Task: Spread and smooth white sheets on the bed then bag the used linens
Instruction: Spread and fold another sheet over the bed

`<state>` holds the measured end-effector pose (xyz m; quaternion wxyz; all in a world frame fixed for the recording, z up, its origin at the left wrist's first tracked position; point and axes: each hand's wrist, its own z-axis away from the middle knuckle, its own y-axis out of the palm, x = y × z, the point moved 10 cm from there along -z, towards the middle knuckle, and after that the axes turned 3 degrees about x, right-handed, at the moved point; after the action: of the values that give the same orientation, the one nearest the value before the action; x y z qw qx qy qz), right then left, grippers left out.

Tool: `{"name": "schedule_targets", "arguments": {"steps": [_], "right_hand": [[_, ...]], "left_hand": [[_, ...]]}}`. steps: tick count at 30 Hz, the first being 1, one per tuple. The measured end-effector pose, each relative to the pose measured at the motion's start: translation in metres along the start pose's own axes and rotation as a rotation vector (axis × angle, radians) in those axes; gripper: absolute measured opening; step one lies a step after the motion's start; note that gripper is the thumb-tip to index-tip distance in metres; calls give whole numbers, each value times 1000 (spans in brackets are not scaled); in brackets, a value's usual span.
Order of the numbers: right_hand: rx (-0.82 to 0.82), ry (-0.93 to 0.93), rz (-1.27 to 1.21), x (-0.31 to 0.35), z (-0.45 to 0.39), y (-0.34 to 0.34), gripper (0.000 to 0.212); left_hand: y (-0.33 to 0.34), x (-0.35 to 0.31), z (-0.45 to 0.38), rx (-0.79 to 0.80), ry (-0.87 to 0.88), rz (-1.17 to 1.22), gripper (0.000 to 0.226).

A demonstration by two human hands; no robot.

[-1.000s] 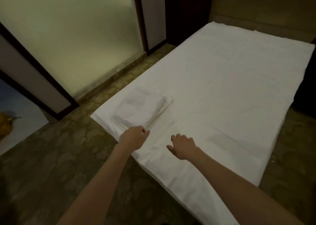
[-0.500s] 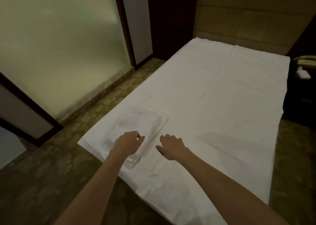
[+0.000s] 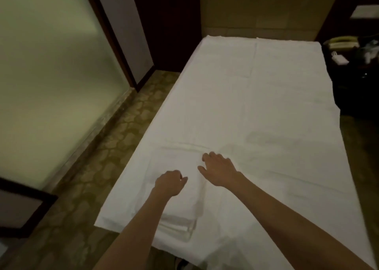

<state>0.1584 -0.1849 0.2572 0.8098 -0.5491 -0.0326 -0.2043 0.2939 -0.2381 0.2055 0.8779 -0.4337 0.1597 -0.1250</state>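
Folded sheet (image 3: 180, 189) is lying flat on the near left part of the bed (image 3: 276, 109), stacked on the white sheet (image 3: 246, 97) that is already covering the mattress. Its long axis is running along the length of the bed, from the foot edge near the person toward the headboard end.

Both hands are hovering directly over this folded stack. The left hand (image 3: 169, 183) is sitting above the middle of the stack with its fingers curled inward; whether it is pinching a layer of cloth cannot be told from this view. The right hand (image 3: 218, 170) is positioned just beyond and to the right, over the stack's far right corner, with fingers spread and relaxed, holding nothing.

The left hand is nearer the stack's centre; the right hand is nearer its free right edge. Judging from this layout, the coming move is likely requiring a grip on the edges and an unfolding rightward and away, across the open bed area.

A dark nightstand (image 3: 356, 68) is standing beside the far right corner.
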Motion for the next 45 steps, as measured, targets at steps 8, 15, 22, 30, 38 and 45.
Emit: {"name": "schedule_targets", "arguments": {"steps": [8,15,22,30,38,45], "right_hand": [[273,274,-166,0,-73,152,50],[265,437,-406,-22,-142,255,63],[-50,842,-972,-90,-146,322,105],[20,724,-1527,-74,-156,360,62],[-199,492,-1375,-80,-154,310,70],[-411,475,-1244,-190,-85,215,50]], "left_hand": [[13,95,-113,78,-7,22,45],[96,183,-201,79,-206,284,69],[152,263,-250,-42,-406,765,104],[176,249,-245,226,-264,1040,11],[114,189,-202,-12,-12,941,62],[91,51,-179,-18,169,994,66]]}}
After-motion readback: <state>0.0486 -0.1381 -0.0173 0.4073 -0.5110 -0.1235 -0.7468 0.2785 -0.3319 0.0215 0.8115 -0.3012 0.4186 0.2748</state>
